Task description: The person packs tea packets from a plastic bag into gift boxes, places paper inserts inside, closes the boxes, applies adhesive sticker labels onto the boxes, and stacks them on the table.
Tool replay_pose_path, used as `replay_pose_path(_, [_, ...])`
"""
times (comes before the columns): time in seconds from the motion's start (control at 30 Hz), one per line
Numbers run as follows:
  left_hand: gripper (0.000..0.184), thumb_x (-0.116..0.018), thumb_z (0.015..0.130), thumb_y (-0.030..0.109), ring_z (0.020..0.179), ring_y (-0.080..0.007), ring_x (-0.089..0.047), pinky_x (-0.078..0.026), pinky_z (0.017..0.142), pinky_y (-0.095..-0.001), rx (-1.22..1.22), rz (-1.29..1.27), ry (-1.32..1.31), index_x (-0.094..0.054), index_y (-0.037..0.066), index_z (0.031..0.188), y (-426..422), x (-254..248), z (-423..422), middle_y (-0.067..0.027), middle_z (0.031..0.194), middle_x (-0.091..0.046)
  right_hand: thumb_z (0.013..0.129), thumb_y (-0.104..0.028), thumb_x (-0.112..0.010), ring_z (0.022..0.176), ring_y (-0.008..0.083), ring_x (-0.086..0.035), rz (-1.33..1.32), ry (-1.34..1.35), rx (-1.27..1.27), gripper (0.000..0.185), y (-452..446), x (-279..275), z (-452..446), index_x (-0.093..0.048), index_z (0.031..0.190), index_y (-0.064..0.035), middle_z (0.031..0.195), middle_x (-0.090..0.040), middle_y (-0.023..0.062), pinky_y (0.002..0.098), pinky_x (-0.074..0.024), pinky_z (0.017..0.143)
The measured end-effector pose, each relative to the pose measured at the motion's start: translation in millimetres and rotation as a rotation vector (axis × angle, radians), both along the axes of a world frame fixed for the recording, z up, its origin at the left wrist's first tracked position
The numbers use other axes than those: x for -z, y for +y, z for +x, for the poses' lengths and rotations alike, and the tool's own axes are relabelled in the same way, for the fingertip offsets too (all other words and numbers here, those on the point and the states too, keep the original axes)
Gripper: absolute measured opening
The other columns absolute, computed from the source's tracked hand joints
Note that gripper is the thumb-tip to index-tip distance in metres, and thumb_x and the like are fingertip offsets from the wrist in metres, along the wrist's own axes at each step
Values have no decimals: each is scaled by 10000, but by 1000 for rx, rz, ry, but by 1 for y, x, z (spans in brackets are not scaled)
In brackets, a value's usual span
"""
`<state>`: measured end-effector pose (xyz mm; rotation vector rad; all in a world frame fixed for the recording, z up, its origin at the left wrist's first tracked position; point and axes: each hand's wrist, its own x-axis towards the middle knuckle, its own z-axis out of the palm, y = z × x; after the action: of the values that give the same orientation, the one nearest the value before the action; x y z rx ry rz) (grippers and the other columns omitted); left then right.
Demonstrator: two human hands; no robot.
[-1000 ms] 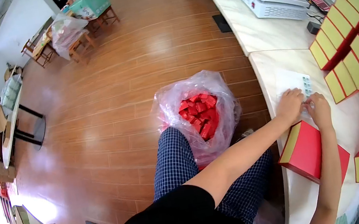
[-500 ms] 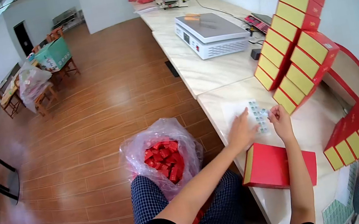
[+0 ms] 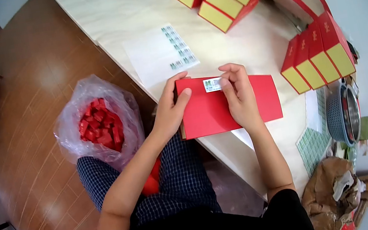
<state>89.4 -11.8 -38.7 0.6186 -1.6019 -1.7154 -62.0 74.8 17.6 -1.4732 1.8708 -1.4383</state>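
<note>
A flat red box (image 3: 208, 113) lies in front of me at the table's edge, jutting partly over it. My left hand (image 3: 169, 110) grips its left end, thumb on the top face and fingers around the far corner. Over the box's top, my right hand (image 3: 241, 97) has its thumb and fingers closed on the right end of a small white label (image 3: 211, 85) with green print. Whether the label's left end touches the box I cannot tell. Beyond the box lies a white label sheet (image 3: 149, 54) with several labels along its right side.
Stacked red-and-yellow boxes (image 3: 219, 7) stand at the back, and a row of them (image 3: 316, 57) is at the right. A grey basket (image 3: 337, 117), green printed sheets (image 3: 315, 146) and crumpled brown paper (image 3: 330, 188) lie nearer. A plastic bag (image 3: 71, 130) of red packets stands left.
My left hand has left the label sheet and taken hold of the red box. My right hand has brought a label from the sheet to the box top. The view has turned down and right.
</note>
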Motion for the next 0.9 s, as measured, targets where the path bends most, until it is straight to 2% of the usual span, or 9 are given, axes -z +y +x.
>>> replay_pose_path(0.07, [318, -486, 975, 167, 1062, -161, -536, -412, 946, -286, -72, 172, 70, -470, 14, 1253, 17, 2, 0, -111, 1147, -571, 979, -30, -448, 734, 105, -491, 47, -76, -63, 213, 5, -1, 1, -427, 1191, -16, 798, -515, 40, 244, -419, 705])
replay_pose_path(0.13, [299, -474, 984, 172, 1040, -150, -540, -419, 930, -277, -103, 108, 30, -463, 18, 1240, 27, 8, 3, -103, 1119, -572, 973, -19, -453, 743, 103, -497, 95, -88, -92, 235, 11, -2, 7, -413, 1205, -14, 803, -519, 41, 241, -419, 711])
replay_pose_path(0.2, [278, -449, 1001, 188, 1033, -137, -544, -426, 918, -272, -54, 263, 110, -477, 21, 1222, 34, 3, 8, -98, 1125, -573, 965, -4, -460, 741, 100, -496, 77, -107, -143, 246, 13, -1, 18, -415, 1206, -18, 799, -521, 44, 232, -415, 696])
replay_pose_path(0.23, [300, -384, 1031, 233, 1015, -133, -558, -432, 917, -269, -87, 269, 113, -519, 9, 1178, 35, -2, 9, -97, 1114, -595, 944, 11, -482, 735, 139, -503, 108, -135, -125, 273, 13, -1, 22, -424, 1209, -20, 801, -543, 60, 262, -411, 737])
replay_pose_path(0.27, [300, -384, 1031, 233, 1015, -133, -558, -432, 917, -269, -92, 285, 110, -519, 9, 1178, 35, -2, 10, -97, 1114, -595, 944, 11, -482, 735, 139, -503, 125, -139, -128, 273, 13, 0, 25, -424, 1209, -20, 801, -543, 60, 262, -411, 737])
replay_pose_path(0.37, [446, -283, 1056, 302, 1013, -146, -580, -433, 936, -275, -113, 305, 84, -581, -26, 1114, 34, -2, 16, -119, 1099, -632, 901, 22, -531, 807, 230, -512, 178, -48, -112, 320, 14, 1, 31, -450, 1208, -20, 830, -598, 91, 353, -372, 840])
replay_pose_path(0.5, [445, -278, 1056, 302, 1047, -154, -576, -427, 959, -283, -80, 280, 102, -564, -27, 1146, 32, 0, 19, -124, 1129, -621, 894, 25, -543, 800, 213, -509, 198, -67, -139, 347, 10, 2, 34, -455, 1226, -28, 824, -601, 78, 335, -365, 805])
replay_pose_path(0.57, [444, -276, 1056, 301, 1052, -156, -574, -426, 961, -283, -75, 288, 116, -560, -28, 1150, 32, 0, 19, -126, 1136, -617, 883, 27, -559, 758, 206, -507, 190, 10, -129, 385, 7, 2, 35, -458, 1250, -34, 814, -601, 66, 318, -354, 779])
replay_pose_path(0.9, [427, -267, 1056, 275, 1105, -181, -561, -412, 991, -297, -4, 312, 183, -547, -29, 1161, 27, 4, 21, -145, 1178, -598, 860, 45, -582, 784, 214, -508, 209, 37, -135, 440, 3, 4, 38, -464, 1274, -46, 834, -596, 66, 333, -364, 790])
